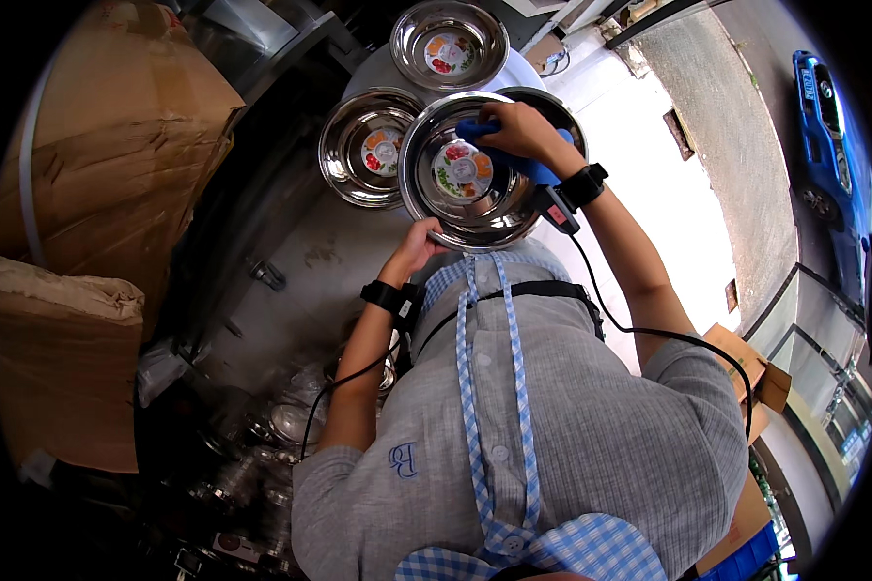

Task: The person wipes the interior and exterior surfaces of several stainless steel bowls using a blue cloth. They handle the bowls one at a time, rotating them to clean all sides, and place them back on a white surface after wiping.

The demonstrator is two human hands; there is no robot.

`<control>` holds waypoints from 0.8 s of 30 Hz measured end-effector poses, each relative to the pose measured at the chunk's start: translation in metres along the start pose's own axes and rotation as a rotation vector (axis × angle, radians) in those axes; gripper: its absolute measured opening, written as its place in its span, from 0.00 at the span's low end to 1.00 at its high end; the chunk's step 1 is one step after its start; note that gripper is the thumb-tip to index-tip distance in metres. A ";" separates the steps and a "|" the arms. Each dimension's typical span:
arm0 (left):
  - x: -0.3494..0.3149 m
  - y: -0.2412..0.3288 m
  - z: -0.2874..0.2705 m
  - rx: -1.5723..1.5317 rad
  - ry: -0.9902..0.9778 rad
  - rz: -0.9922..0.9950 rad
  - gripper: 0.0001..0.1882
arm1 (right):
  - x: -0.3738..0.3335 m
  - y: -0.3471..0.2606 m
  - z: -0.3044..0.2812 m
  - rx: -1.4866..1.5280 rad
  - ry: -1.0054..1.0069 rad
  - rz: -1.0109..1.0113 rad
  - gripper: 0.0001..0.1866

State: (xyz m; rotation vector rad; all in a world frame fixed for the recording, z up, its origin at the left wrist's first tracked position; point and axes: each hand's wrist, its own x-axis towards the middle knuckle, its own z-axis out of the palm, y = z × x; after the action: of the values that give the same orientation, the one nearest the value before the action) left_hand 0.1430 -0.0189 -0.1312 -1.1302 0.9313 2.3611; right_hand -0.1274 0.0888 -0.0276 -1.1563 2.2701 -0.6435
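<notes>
Steel bowl: round shiny steel bowl [470, 174], sticker inside, tilting.
Left hand [419, 242]: fingers gripping its near rim.
Right hand [518, 131]: fingers clenching a blue cloth [513, 155] inside it.

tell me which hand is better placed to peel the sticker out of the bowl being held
Right. The right hand is already inside the steel bowl with a blue tool, close to the round sticker. The left hand grips the near rim, steadying it.
</notes>
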 end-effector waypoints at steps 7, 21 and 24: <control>0.009 0.014 0.000 -0.073 0.033 -0.025 0.09 | 0.023 0.021 0.100 -0.150 0.032 -0.015 0.18; 0.036 -0.007 -0.040 0.489 0.566 0.495 0.16 | 0.002 0.034 0.175 -0.332 -0.453 -0.474 0.18; 0.039 -0.010 -0.042 0.613 0.643 0.566 0.17 | 0.019 0.043 0.159 -0.262 -0.304 -0.392 0.18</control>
State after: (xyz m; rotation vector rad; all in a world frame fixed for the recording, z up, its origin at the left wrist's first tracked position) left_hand 0.1476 -0.0392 -0.1856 -1.4980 2.2548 1.7961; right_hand -0.0632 0.0670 -0.1786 -1.7228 1.9227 -0.2833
